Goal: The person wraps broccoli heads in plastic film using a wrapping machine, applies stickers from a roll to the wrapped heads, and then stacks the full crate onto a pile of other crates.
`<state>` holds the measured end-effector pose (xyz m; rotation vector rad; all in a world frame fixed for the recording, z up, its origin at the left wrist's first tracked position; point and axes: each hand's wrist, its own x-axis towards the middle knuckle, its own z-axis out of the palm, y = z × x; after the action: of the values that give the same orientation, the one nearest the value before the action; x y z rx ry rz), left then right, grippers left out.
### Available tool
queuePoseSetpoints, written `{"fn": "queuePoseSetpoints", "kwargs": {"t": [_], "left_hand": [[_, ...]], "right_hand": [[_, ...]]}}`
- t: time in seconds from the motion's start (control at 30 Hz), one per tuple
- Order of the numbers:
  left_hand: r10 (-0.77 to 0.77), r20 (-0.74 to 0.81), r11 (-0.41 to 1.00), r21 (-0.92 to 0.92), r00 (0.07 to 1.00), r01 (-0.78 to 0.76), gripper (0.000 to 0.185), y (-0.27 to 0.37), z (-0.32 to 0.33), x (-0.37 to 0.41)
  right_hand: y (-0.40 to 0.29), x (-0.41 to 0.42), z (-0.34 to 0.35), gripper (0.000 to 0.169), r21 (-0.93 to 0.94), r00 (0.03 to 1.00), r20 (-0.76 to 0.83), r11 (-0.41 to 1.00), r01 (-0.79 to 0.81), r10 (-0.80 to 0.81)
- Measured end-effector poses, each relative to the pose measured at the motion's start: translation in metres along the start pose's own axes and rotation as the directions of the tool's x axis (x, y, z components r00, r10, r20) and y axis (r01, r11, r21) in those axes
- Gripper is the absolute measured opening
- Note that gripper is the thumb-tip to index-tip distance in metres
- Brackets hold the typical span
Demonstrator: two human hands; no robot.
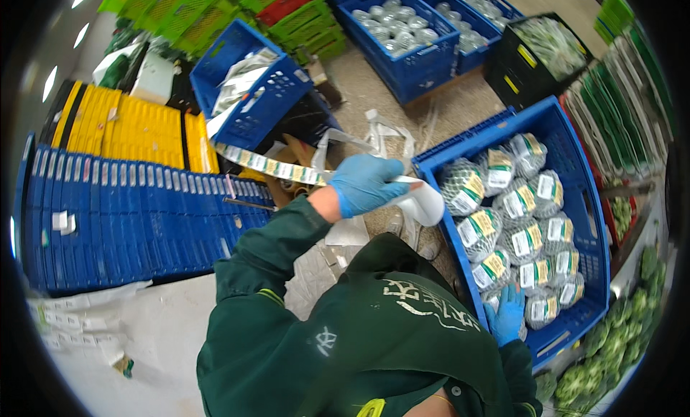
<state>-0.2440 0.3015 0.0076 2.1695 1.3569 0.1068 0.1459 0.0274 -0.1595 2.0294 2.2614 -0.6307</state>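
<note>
My left hand [364,185], in a blue glove, grips a strip of labels [275,168] on white backing paper. The strip runs left towards a tilted blue crate, and a loose white end [428,204] curls beside the hand's fingers. My right hand [506,315], also gloved in blue, lies with fingers extended and thumb apart on a net-wrapped pack at the near left part of a large blue crate [468,271]. Several net-wrapped packs of produce [525,242] with green, tan and white labels fill much of this crate. The produce under the netting cannot be made out.
A tilted blue crate [269,109] holds papers. Stacked blue crates [129,217] and yellow crates [140,128] stand left. Blue crates [415,72] of wrapped produce and a black crate [506,66] stand ahead. Broccoli [609,341] lies right. Loose backing strips [388,131] hang near the hand.
</note>
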Motion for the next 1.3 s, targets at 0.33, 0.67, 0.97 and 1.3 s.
{"fn": "queuePoseSetpoints", "kwargs": {"t": [0.33,0.67,0.97,1.3], "left_hand": [[0.053,-0.078,0.997,-0.042,0.996,-0.057,0.046,0.003,-0.006,-0.03],[0.099,-0.363,0.969,-0.178,0.927,-0.173,0.034,-0.069,-0.025,-0.018],[0.447,0.226,0.778,-0.576,0.865,-0.252,0.076,-0.142,-0.009,-0.03],[0.374,-0.003,0.774,-0.551,0.928,-0.314,0.024,-0.182,0.027,-0.042]], "right_hand": [[-0.151,0.118,-0.131,0.073,0.974,0.995,0.056,0.223,-0.035,-0.088],[-0.232,0.201,-0.099,0.033,0.97,0.952,0.244,0.045,-0.24,-0.184],[-0.273,0.234,-0.098,0.031,0.825,0.857,0.508,-0.234,-0.514,-0.087],[-0.312,0.249,-0.108,0.052,0.794,0.916,0.388,-0.468,-0.389,-0.104]]}}
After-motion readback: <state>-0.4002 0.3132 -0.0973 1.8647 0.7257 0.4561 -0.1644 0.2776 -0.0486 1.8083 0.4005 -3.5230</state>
